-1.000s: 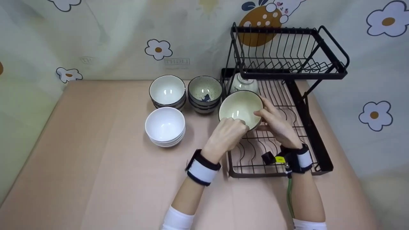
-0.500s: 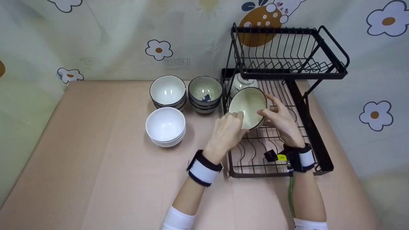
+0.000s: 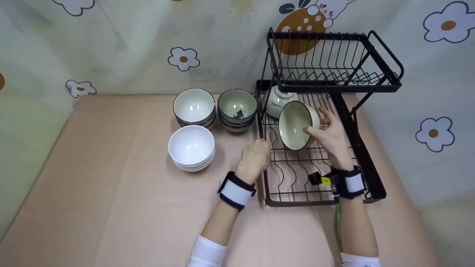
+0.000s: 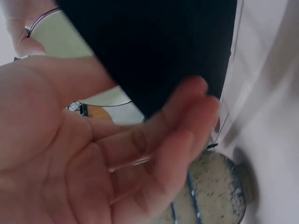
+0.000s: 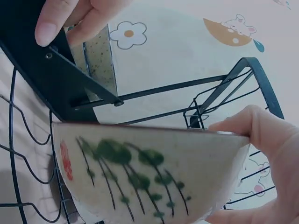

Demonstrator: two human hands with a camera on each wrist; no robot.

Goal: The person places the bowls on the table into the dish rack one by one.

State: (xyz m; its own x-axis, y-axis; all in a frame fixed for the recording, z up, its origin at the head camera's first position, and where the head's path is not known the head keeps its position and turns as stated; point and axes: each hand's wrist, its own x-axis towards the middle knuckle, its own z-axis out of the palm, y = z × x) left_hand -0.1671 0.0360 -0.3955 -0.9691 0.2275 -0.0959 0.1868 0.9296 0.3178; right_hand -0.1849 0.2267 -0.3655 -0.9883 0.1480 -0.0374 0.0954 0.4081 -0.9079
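Observation:
In the head view my right hand [image 3: 332, 137] holds a cream bowl [image 3: 295, 126] by its rim, tilted on its side over the rack's lower tier. Green plant strokes and a red mark decorate the outside of this bowl [image 5: 140, 172] in the right wrist view. My left hand [image 3: 255, 158] is at the left side of the black dish rack [image 3: 297, 203]. The left wrist view has its fingers [image 4: 175, 154] curled along the rack's dark side panel [image 4: 154, 46], thumb on the other face. Behind the held bowl, another bowl [image 3: 279, 102] sits upside down in the rack.
Left of the rack stand a stack of dark-rimmed white bowls [image 3: 193, 105], a stack of grey-green bowls [image 3: 237, 107] and a stack of plain white bowls [image 3: 191, 146]. The rack's upper tier [image 3: 334, 88] overhangs the back of the lower one. A patterned curtain [image 3: 130, 44] hangs behind.
The cream bowl has moved right and tipped from facing up to facing left, in my right hand. My left hand has let go of the bowl and moved down-left to the rack's side.

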